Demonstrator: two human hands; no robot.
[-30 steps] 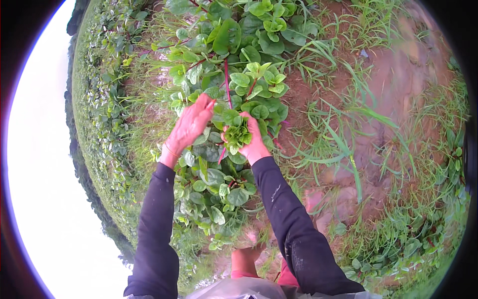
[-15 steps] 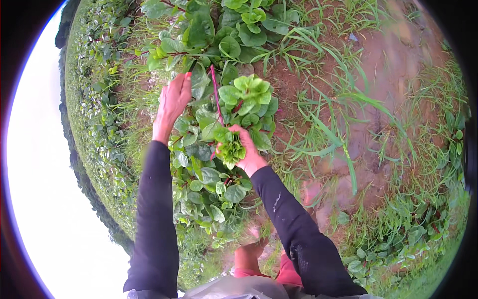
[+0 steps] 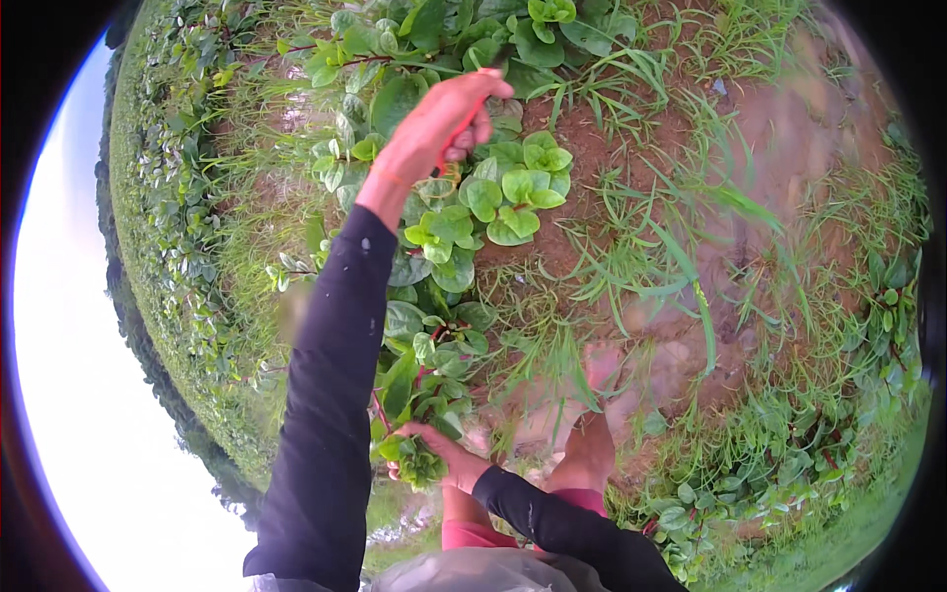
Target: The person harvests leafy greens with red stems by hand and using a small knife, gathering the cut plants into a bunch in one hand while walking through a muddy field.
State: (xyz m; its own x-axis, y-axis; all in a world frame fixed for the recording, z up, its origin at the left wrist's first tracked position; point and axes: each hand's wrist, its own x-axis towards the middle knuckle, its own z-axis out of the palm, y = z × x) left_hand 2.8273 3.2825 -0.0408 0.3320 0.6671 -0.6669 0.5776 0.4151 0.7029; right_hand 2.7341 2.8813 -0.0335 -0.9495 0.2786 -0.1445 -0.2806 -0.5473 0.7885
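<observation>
My left hand (image 3: 434, 123) is closed round the red handle of a knife (image 3: 470, 116). It reaches forward over the row of broad-leaved green plants (image 3: 523, 187) with red stems, which look like Malabar spinach. The knife's dark blade is hard to make out against the leaves by my fingertips. Low and close to my legs, my right hand (image 3: 446, 452) is wrapped round a bunch of leafy shoots (image 3: 421, 466), their bright green leaves showing beside the fingers. The lower ends of the shoots are mostly hidden.
A muddy, wet path (image 3: 769, 187) runs along the right side, with tufts of long grass (image 3: 651, 237) beside it. More leafy rows (image 3: 187, 197) stretch away at the left. My bare legs (image 3: 589, 449) stand in the mud below.
My left hand has moved right and forward over the plants with the knife. My right hand has drawn back toward my legs with the bunch of shoots.
</observation>
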